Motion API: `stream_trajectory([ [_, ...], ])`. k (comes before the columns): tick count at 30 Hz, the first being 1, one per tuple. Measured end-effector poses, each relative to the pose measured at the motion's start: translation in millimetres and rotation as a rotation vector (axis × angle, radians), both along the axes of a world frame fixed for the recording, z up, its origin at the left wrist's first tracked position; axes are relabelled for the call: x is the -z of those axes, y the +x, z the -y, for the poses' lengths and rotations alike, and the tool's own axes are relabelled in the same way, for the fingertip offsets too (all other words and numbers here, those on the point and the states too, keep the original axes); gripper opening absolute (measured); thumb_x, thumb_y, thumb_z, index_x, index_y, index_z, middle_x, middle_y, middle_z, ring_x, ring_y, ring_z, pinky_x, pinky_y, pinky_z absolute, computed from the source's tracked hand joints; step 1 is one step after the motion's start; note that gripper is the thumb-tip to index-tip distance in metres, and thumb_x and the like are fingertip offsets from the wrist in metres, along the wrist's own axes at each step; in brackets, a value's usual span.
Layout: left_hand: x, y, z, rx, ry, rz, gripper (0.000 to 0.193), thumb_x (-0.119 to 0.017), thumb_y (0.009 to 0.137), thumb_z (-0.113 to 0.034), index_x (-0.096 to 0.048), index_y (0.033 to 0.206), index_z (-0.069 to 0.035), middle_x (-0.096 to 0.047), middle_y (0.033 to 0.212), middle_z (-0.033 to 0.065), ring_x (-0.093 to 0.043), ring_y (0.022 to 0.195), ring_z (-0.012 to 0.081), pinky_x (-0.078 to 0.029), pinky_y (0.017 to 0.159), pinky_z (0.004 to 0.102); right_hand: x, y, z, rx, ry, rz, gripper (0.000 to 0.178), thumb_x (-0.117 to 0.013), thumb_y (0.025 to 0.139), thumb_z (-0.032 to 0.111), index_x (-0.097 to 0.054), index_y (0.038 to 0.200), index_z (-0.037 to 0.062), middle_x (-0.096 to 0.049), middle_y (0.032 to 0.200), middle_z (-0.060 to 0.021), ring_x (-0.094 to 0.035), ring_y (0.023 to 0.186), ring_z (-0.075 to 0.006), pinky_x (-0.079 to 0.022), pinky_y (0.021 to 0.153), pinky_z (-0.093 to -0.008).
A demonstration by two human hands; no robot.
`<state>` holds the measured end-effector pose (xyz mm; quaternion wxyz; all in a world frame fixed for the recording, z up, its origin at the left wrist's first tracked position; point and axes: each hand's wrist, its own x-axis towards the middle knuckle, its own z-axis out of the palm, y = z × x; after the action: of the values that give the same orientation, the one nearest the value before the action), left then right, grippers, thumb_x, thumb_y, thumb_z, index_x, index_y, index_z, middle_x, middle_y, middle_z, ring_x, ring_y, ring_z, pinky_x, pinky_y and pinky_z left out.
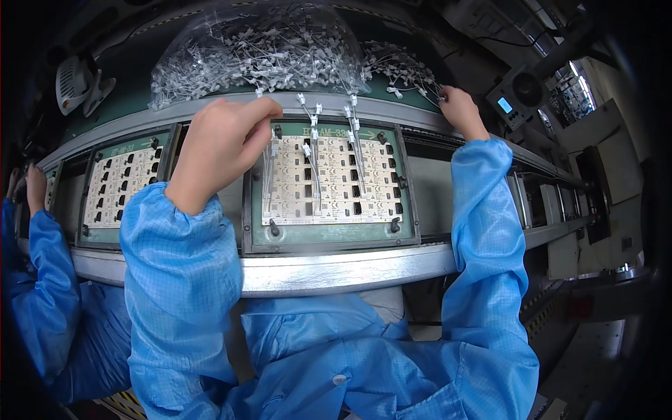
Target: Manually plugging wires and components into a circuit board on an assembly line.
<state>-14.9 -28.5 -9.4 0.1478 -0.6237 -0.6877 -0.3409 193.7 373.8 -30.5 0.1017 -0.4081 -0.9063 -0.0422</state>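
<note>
My left hand (227, 143) is closed above the left side of a green framed fixture (329, 236). Its thumb and forefinger are bent together, and what they hold, if anything, is hidden. The fixture carries a panel of white circuit boards (297, 187) with black parts in rows. Short white connector cables (314, 150) lie across the panel, their plugs toward the far rail. At the far right my right hand (460, 112) pinches at the edge of a loose pile of white connector cables (400, 66), with a cable seemingly at its fingertips.
A clear plastic bag (255, 56) full of connector cables lies behind the rail. Another fixture (119, 185) sits to the left, beside a co-worker's blue sleeve (49, 252). A white fan-like device (73, 84) stands far left; a box with a lit screen (514, 98) stands right.
</note>
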Motion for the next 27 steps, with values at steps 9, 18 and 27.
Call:
stream_trajectory([
  [9,2,2,2,0.054,0.026,-0.043,0.009,-0.061,0.085,-0.007,-0.065,0.093,-0.006,-0.062,0.066,0.0125,-0.061,0.064,0.0332,-0.047,0.066,0.0427,6,58,-10,-0.125,-0.076,-0.154,0.017,-0.068,0.087,0.018,-0.071,0.099,0.0053,-0.069,0.099,-0.0134,-0.067,0.095,-0.033,-0.052,0.085,-0.0391],
  [18,5,-1,2,0.034,0.032,-0.048,0.012,-0.06,0.086,-0.009,-0.066,0.096,-0.008,-0.064,0.07,0.0134,-0.063,0.067,0.0344,-0.049,0.064,0.0447,-46,48,65,-0.482,-0.615,-0.891,0.016,-0.065,0.096,0.012,-0.063,0.107,0.0003,-0.07,0.097,-0.0075,-0.065,0.085,-0.0124,-0.05,0.08,-0.0245],
  [27,11,-9,6,0.063,0.045,-0.063,0.014,-0.062,0.091,-0.007,-0.067,0.103,-0.007,-0.059,0.069,0.009,-0.058,0.066,0.0265,-0.046,0.063,0.0386,-19,37,252,-0.726,0.14,-0.359,0.015,-0.073,0.079,-0.002,-0.068,0.093,0.0027,-0.069,0.087,-0.0102,-0.065,0.08,-0.0271,-0.051,0.073,-0.0345],
])
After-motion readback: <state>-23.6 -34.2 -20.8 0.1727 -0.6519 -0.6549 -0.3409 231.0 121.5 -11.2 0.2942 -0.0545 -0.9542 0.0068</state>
